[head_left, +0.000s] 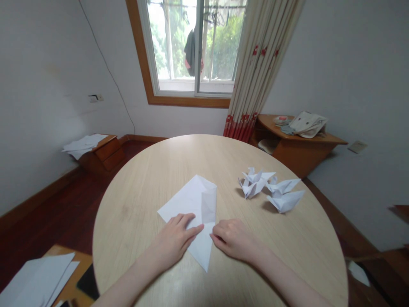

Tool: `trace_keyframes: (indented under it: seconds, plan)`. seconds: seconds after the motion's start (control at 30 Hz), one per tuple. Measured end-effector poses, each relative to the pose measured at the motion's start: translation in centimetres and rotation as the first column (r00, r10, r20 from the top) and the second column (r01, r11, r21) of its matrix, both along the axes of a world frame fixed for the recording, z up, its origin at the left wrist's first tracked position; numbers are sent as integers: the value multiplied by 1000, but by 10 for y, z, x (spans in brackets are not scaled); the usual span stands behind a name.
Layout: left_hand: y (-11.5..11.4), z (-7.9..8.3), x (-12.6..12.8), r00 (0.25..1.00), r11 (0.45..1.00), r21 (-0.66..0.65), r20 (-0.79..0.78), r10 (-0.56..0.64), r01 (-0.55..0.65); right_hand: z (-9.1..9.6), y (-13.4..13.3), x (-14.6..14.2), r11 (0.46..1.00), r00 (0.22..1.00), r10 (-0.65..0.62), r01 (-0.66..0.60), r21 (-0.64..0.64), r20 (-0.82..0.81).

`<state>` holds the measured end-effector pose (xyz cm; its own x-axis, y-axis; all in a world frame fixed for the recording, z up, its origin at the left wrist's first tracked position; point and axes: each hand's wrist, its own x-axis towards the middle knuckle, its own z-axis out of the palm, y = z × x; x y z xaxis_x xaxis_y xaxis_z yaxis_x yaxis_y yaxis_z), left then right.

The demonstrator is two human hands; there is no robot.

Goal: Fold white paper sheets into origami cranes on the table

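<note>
A white sheet of paper point(185, 197) lies on the round wooden table in front of me, with its right side folded inward to a crease and its narrow tip toward me. My left hand point(179, 233) rests flat on the paper's lower left part, fingers stretched out and thumb pointing right. At the paper's right edge, my right hand point(231, 236) is closed, its thumb and curled fingers pinched at the folded border. What little of the paper lies between those fingers is hidden. Several folded paper birds point(254, 183) stand to the right, beyond my right hand.
The round table point(128, 204) fills the middle. At lower left, loose paper sheets point(41, 277) lie on a wooden surface. A small cabinet point(110, 153) with papers stands at far left; a corner desk point(303, 149) holding a cloth bag point(309, 123) is at far right.
</note>
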<state>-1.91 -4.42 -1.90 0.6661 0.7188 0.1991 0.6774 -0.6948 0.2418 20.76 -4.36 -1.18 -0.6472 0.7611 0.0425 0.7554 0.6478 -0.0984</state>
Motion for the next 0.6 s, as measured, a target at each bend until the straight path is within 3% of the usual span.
trace_keyframes:
  seconds: [0.6]
  plan:
    - [1, 0, -4, 1000, 1000, 6, 2, -19, 19, -2, -14, -9, 985, 986, 155, -159, -61, -58]
